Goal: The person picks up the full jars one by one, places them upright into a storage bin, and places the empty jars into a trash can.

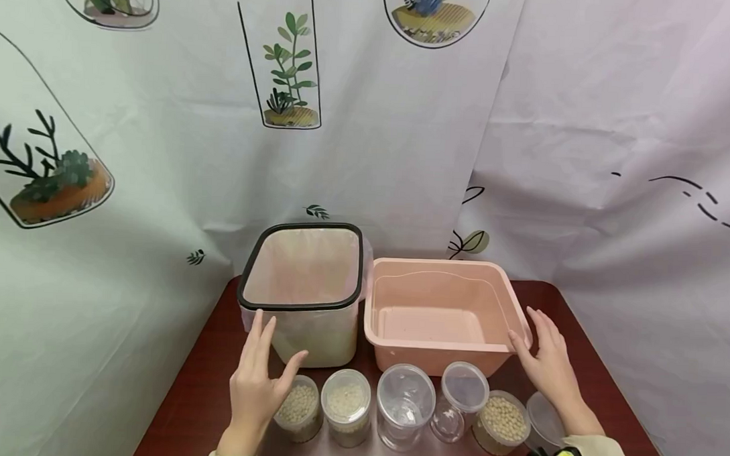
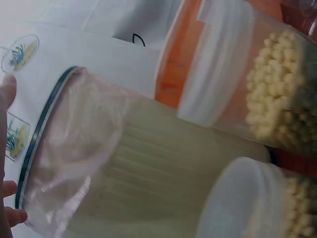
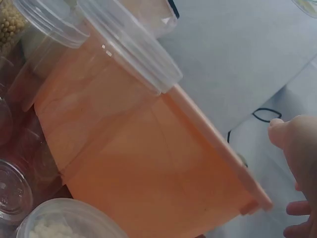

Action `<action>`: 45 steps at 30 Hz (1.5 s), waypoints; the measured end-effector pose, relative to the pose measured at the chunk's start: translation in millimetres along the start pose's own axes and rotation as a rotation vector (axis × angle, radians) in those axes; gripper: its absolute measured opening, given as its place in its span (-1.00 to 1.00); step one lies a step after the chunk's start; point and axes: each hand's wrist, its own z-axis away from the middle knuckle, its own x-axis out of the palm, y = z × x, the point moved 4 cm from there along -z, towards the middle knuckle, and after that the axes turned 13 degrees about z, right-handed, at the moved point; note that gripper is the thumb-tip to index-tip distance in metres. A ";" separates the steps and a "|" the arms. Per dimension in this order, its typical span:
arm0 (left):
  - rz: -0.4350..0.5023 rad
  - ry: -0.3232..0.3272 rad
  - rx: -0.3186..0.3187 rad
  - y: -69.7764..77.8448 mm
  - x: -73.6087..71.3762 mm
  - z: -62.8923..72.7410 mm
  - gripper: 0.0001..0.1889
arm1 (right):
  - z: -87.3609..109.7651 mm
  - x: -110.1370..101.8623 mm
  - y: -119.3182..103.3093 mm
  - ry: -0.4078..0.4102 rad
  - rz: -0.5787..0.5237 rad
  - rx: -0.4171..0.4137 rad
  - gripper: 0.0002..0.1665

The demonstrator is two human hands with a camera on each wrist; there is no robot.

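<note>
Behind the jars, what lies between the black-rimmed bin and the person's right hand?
The pink tub fills that stretch, as the head view shows; the right hand is by the tub's right side.

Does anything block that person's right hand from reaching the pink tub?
Nothing visible does. The right hand is at the right side of the pink tub, and the row of jars stands nearer the person, not between them.

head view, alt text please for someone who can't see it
A person's left hand is near a black-rimmed bin, their right hand near the right side of a pink basin. In front, clear jars, some holding pale pieces, stand in a row on a dark red table.
</note>
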 end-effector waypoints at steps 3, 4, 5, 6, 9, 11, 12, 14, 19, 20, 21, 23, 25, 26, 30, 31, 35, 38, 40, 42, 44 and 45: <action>-0.009 0.015 -0.015 -2.6 -3.8 9.8 -0.24 | 0.9 2.1 2.7 -0.004 -0.018 0.007 -0.27; -0.012 0.014 -0.022 -3.3 -4.8 13.2 -0.23 | 1.0 2.7 3.3 -0.006 -0.022 0.009 -0.28; -0.014 0.013 -0.027 -4.0 -5.5 16.3 -0.23 | 1.1 3.3 3.9 -0.008 -0.026 0.012 -0.28; -0.011 0.012 -0.031 -4.6 -6.1 19.2 -0.23 | 1.2 3.9 4.6 -0.012 -0.031 0.016 -0.28; -0.008 -0.008 -0.053 -6.0 -6.9 26.8 -0.23 | 1.5 5.5 6.0 -0.033 -0.044 0.044 -0.29; -0.004 -0.028 -0.078 -7.2 -6.9 32.2 -0.23 | 2.4 7.2 7.4 -0.049 -0.053 0.065 -0.30; 0.000 -0.039 -0.096 -7.9 -6.8 35.3 -0.23 | 3.2 8.1 8.0 -0.059 -0.055 0.079 -0.30; 0.009 -0.060 -0.147 -10.1 -6.7 42.7 -0.24 | 5.1 10.4 9.9 -0.082 -0.058 0.108 -0.30; 0.018 -0.145 -0.394 -16.4 -5.6 68.7 -0.25 | 8.9 15.7 14.0 -0.148 -0.077 0.184 -0.27; 0.014 -0.166 -0.448 -17.4 -4.9 74.3 -0.24 | 9.4 16.5 14.5 -0.159 -0.080 0.195 -0.26; 0.011 -0.184 -0.495 -18.2 -4.2 79.5 -0.22 | 9.9 17.1 14.7 -0.169 -0.084 0.203 -0.25; 0.010 -0.211 -0.567 -19.3 -2.9 88.9 -0.21 | 10.9 17.8 14.6 -0.185 -0.089 0.217 -0.24; 0.015 -0.232 -0.626 -19.7 -1.9 97.3 -0.22 | 11.8 18.6 14.6 -0.194 -0.091 0.225 -0.23; 0.022 -0.239 -0.647 -19.6 -1.5 101.1 -0.22 | 12.3 18.9 14.5 -0.197 -0.091 0.228 -0.23; 0.050 -0.249 -0.669 -18.5 0.2 115.6 -0.23 | 14.8 20.3 14.5 -0.211 -0.107 0.245 -0.21; 0.060 -0.248 -0.660 -18.2 0.7 118.4 -0.23 | 15.5 20.6 14.7 -0.212 -0.112 0.249 -0.21; 0.064 -0.250 -0.635 -18.2 2.1 127.7 -0.20 | 17.5 22.2 15.1 -0.225 -0.142 0.262 -0.20; 0.067 -0.257 -0.628 -18.1 3.2 132.5 -0.16 | 18.3 24.1 17.0 -0.245 -0.166 0.283 -0.19; 0.070 -0.262 -0.622 -17.9 4.4 135.9 -0.14 | 19.3 25.8 18.4 -0.252 -0.188 0.303 -0.18; 0.070 -0.265 -0.609 -17.3 5.7 139.2 -0.12 | 21.0 29.3 20.9 -0.254 -0.236 0.328 -0.18; 0.070 -0.255 -0.593 -16.8 6.4 142.2 -0.10 | 23.0 35.3 25.8 -0.241 -0.274 0.352 -0.17; 0.069 -0.248 -0.581 -16.6 6.8 143.7 -0.10 | 24.1 39.9 30.1 -0.228 -0.287 0.361 -0.18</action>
